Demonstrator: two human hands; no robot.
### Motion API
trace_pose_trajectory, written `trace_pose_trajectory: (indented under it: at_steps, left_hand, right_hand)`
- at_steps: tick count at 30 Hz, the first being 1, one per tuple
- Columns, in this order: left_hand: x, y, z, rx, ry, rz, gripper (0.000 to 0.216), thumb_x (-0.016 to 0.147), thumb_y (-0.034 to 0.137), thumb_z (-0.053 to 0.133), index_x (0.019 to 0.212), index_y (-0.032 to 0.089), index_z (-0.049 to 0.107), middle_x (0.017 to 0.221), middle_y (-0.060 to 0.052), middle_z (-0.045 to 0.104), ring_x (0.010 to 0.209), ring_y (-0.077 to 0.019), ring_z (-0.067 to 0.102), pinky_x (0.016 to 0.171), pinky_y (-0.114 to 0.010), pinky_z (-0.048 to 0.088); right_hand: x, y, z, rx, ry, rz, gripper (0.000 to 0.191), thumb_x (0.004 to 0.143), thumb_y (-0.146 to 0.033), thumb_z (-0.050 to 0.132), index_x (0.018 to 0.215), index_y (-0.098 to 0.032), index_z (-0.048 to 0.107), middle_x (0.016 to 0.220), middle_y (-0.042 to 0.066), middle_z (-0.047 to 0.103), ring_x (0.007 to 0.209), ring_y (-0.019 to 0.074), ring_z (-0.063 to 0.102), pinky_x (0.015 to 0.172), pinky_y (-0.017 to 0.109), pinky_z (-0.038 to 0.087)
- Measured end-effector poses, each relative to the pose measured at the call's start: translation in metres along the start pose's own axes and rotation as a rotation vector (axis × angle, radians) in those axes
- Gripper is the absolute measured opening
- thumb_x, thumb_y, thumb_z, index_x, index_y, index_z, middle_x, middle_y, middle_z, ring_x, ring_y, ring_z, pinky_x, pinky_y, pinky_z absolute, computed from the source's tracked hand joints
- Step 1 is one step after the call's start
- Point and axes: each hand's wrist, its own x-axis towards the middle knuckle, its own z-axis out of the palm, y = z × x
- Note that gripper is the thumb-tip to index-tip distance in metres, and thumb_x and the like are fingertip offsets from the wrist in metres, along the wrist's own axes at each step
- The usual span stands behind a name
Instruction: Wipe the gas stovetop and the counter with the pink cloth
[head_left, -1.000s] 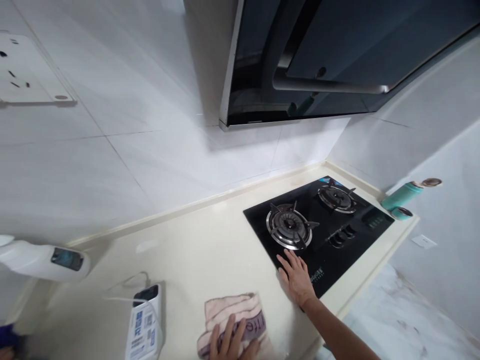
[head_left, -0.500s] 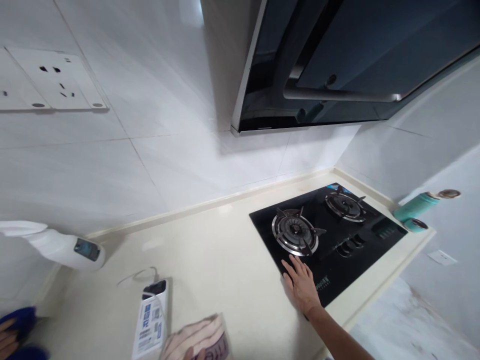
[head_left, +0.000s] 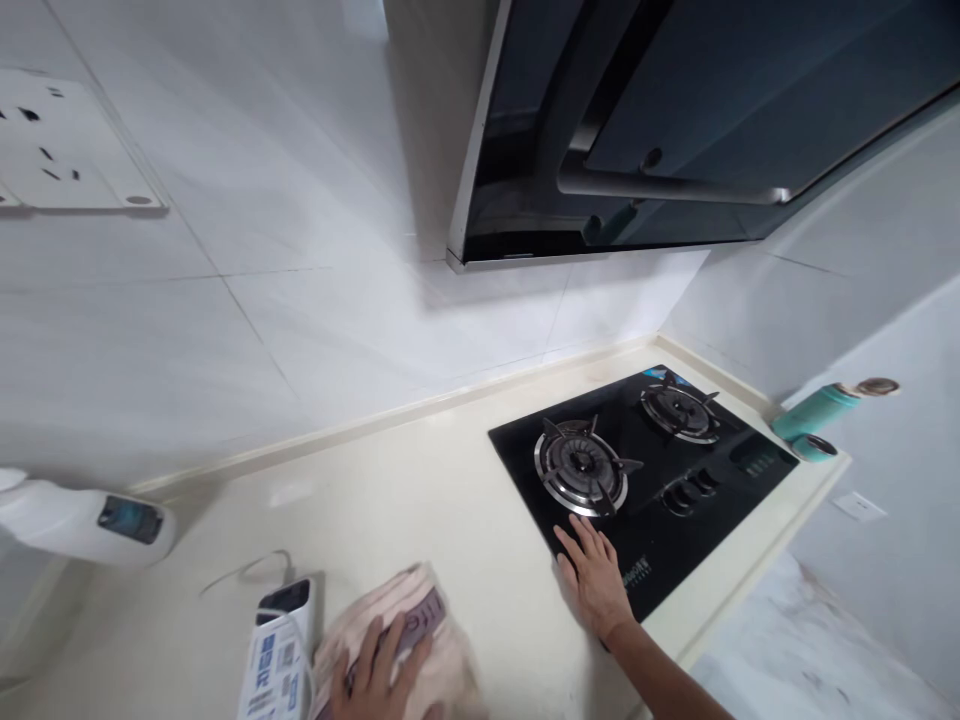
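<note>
Hob (head_left: 649, 536): smooth black glass was touched by right hand (head_left: 598, 588), fingers (head_left: 586, 541) splayed.
Cloth (head_left: 444, 655): soft folds, left of hob, were covered by left hand (head_left: 377, 688), fingers outspread.

I observe pale, faintly veined wall tiles (head_left: 315, 190) with thin dark joints. A white socket panel (head_left: 90, 150) is mounted at left. A glossy dark range hood (head_left: 712, 120) overhangs, soft shadow beside it. I note marbled floor (head_left: 855, 640), lower right.
</note>
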Motion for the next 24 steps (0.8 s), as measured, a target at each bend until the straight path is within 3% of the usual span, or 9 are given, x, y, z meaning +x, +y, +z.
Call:
trace_pose_trajectory:
  at_steps: [4,8,11,17,24]
  left_hand:
    - [0.059,0.002,0.018,-0.014,-0.086,-0.163,0.052,0.089,0.052,0.062,0.137,0.035,0.067,0.152,-0.01,0.062,0.146,-0.0378,0.043,0.126,-0.063,0.017]
    - [0.124,0.001,0.039,-0.117,-0.289,-0.362,0.048,0.094,0.051,0.055,0.138,0.035,0.067,0.158,-0.011,0.056,0.149,-0.0404,0.041,0.121,-0.07,0.027]
    - [0.172,-0.006,0.05,-0.18,-0.43,-0.494,0.051,0.095,0.051,0.055,0.142,0.034,0.064,0.165,-0.011,0.048,0.155,-0.0399,0.033,0.125,-0.071,0.021]
    - [0.245,-0.019,0.083,-0.206,-0.476,-0.627,0.06,0.096,0.06,0.046,0.148,0.032,0.057,0.17,-0.012,0.039,0.16,-0.0413,0.023,0.126,-0.076,0.013]
    - [0.288,0.012,0.11,-0.265,-0.539,-0.656,0.066,0.096,0.06,0.042,0.155,0.033,0.048,0.174,-0.013,0.03,0.162,-0.0452,0.013,0.125,-0.078,0.009]
  right_hand:
    - [0.001,-0.001,-0.002,0.006,-0.015,0.006,0.045,0.107,-0.036,0.043,0.147,-0.032,0.063,0.161,0.008,0.053,0.151,0.029,0.045,0.121,0.05,0.035]
    - [0.002,-0.002,-0.005,0.019,-0.025,0.014,0.045,0.106,-0.035,0.045,0.147,-0.032,0.063,0.162,0.008,0.052,0.151,0.0293,0.045,0.121,0.051,0.035]
    - [0.003,-0.002,-0.008,0.025,-0.035,0.016,0.045,0.105,-0.034,0.047,0.148,-0.033,0.062,0.162,0.007,0.051,0.152,0.0296,0.044,0.121,0.051,0.036]
    - [0.006,-0.005,-0.015,0.037,-0.085,0.027,0.046,0.104,-0.034,0.049,0.148,-0.034,0.061,0.163,0.008,0.051,0.152,0.0303,0.044,0.122,0.051,0.035]
    - [0.006,-0.005,-0.02,0.052,-0.102,0.015,0.047,0.106,-0.041,0.049,0.151,-0.033,0.058,0.165,0.009,0.047,0.154,0.0309,0.04,0.122,0.052,0.035]
